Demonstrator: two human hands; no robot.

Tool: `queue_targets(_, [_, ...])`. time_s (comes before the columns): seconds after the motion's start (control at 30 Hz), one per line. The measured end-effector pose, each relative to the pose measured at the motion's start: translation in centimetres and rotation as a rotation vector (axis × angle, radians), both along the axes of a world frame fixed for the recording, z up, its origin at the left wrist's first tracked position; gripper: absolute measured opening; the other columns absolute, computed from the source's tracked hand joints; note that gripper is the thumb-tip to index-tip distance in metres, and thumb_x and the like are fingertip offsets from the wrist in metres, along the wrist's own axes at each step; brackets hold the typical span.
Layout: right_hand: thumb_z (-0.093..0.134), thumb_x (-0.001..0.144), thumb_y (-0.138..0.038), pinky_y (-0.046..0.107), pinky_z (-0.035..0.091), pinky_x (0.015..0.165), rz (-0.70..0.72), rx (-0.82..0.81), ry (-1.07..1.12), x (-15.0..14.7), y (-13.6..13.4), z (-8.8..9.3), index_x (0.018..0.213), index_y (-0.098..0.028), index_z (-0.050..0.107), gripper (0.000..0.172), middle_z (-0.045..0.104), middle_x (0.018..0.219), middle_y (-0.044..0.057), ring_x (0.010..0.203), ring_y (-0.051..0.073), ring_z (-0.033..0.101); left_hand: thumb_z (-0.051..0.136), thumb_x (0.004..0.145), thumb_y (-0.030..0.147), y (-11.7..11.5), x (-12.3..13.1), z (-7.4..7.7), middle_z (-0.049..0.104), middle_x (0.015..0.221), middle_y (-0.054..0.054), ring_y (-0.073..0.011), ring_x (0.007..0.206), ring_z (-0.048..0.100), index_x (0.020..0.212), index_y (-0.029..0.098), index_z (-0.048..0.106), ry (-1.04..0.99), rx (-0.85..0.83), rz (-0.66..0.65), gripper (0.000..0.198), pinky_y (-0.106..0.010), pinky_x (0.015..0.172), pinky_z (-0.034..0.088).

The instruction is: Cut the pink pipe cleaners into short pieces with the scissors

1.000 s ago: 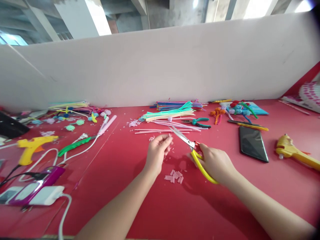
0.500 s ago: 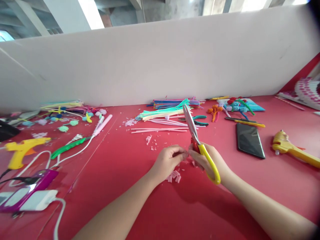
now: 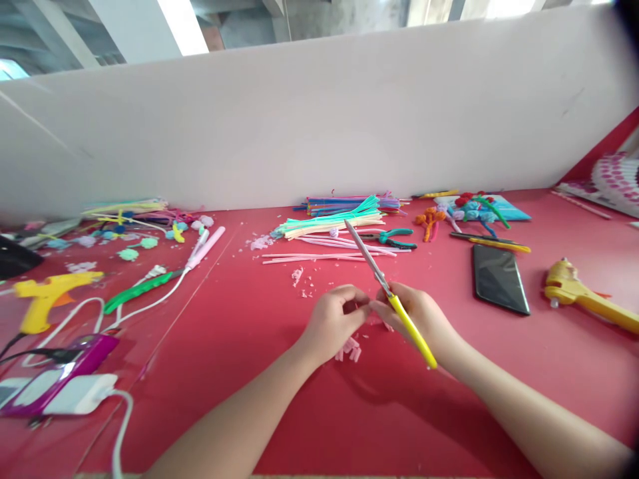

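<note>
My right hand (image 3: pixel 417 313) holds yellow-handled scissors (image 3: pixel 409 327), their blades pointing up and to the left. The fingertips of my left hand (image 3: pixel 337 319) are pinched together and meet those of my right hand; whatever lies between them is too small to make out. Short pink pieces (image 3: pixel 351 350) rest on the red table (image 3: pixel 239 412) beside and partly behind my left hand. Pink fluff (image 3: pixel 297 275) lies beyond it. Farther back are long pink stems (image 3: pixel 314 257) and a bundle of green and cream stems (image 3: pixel 334 221).
Teal pliers (image 3: pixel 397 236) lie behind the scissors. To the right are a black phone (image 3: pixel 500 279) and a yellow glue gun (image 3: pixel 589 296). At left sit another yellow glue gun (image 3: pixel 47 296), a green-handled tool (image 3: pixel 142 291) and a purple power strip (image 3: pixel 92 359) with cables.
The scissors have turned in my right hand, their tips swinging left and the handle now seen more edge-on. My left hand stays nearly in place.
</note>
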State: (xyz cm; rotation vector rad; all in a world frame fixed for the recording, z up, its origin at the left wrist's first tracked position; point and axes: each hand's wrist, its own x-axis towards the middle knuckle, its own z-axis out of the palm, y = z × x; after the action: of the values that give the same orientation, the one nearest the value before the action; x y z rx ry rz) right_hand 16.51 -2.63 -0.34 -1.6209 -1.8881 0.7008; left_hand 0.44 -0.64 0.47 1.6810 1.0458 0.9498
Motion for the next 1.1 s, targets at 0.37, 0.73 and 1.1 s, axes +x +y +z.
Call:
queue_targets(0.37, [0.038,0.073,-0.052,0.022,0.023,0.045,-0.027,0.142,-0.477,0.3,-0.1,-0.1,0.075,-0.021,0.046,0.033,0.053,0.056,0.0,0.048,0.013,0.05,0.06,0.064,0.025,1.9,-1.7,0.6,0.048,0.055,0.003,-0.0044,0.045,0.037,0.074,0.014,0.058,-0.501,-0.182,0.302,0.015,-0.017,0.041,0.026])
queue_targets(0.73, [0.032,0.078,-0.048,0.022,0.019,0.043,0.018,0.249,-0.598,0.6,0.0,-0.6,0.076,-0.019,0.045,0.032,0.052,0.051,0.0,0.042,0.012,0.047,0.06,0.064,0.023,1.9,-2.0,0.9,0.047,0.052,0.003,-0.0044,0.044,0.036,0.071,0.015,0.057,-0.544,-0.209,0.282,0.011,-0.018,0.041,0.025])
queue_targets(1.1, [0.031,0.078,-0.052,0.022,0.015,0.042,0.025,0.282,-0.635,1.1,0.1,-1.2,0.075,-0.018,0.045,0.037,0.05,0.049,-0.001,0.039,0.011,0.043,0.059,0.066,0.022,1.8,-2.0,1.1,0.05,0.056,0.002,-0.0039,0.045,0.035,0.072,0.015,0.059,-0.6,-0.184,0.214,0.009,-0.018,0.041,0.024])
